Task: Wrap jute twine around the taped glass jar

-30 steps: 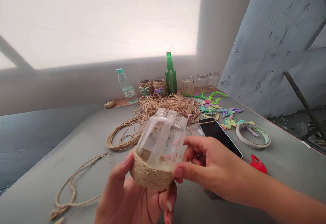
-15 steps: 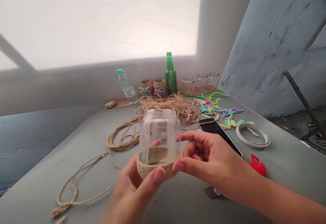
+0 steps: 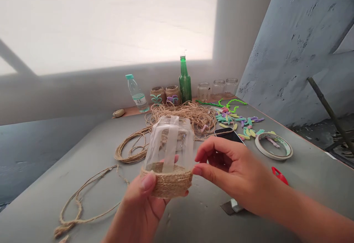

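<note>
My left hand [image 3: 141,202] is closed around the lower part of a glass jar [image 3: 184,147], thumb in front and fingers behind and beneath. A band of jute twine [image 3: 173,186] wraps the jar's bottom. Whitish strips of tape [image 3: 170,145] run up the bare glass above it. The jar leans slightly, mouth up. Beside the jar's right edge is my right hand [image 3: 235,173], fingers curled, with a small gap between thumb and forefinger. Its thumb tip is at the twine's edge; whether it touches is unclear.
Loose twine [image 3: 188,112] piles behind the jar; a twine coil [image 3: 124,147] and a knotted length [image 3: 79,206] lie left. Right are a phone [image 3: 228,134], pipe-cleaner pieces [image 3: 249,125], a tape roll [image 3: 287,150] and a red object [image 3: 279,176]. Bottles and jars stand at the back, including a green bottle [image 3: 184,82].
The jar has turned and tilted a little in my left hand, showing more of the twine band. My left thumb has shifted left, and my right hand has loosened from the jar's side.
</note>
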### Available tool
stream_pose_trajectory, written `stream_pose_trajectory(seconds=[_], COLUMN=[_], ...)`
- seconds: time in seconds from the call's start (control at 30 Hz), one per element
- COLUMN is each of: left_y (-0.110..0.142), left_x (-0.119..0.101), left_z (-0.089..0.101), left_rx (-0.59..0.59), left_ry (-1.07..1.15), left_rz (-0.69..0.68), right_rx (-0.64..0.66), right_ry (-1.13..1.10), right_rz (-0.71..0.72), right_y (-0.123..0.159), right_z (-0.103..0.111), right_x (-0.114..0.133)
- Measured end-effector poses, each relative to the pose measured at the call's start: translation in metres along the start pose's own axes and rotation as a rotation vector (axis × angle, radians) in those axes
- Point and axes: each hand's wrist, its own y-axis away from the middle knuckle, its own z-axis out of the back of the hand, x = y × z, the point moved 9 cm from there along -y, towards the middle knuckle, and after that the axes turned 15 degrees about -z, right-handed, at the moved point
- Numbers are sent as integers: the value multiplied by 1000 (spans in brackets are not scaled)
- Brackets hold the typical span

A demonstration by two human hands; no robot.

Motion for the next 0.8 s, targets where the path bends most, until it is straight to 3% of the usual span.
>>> stream_pose_trajectory(seconds=[0.17,0.3,0.37,0.5,0.6,0.8], left_y=[1,3,2,-4,-6,-11], left_x=[1,6,10,6,-1,0], left_z=[-7,-16,-16,0,8,16], left_rx=[107,170,157,19,4,2], left_ry=[230,271,223,-30,-294,-421], left_rz=[62,132,148,-13,-149,-173], right_rx=[79,363,413,244,110,-152], right_ry=[-107,-360,-437,-328,-103,257], right_rz=[-149,-173,-153,-125,-121,-137], right_y=[0,2,1,-5,-4,0], right_z=[-8,-34,-37,-24,-14,6], right_x=[-15,-7,-2,-7,-14,-14])
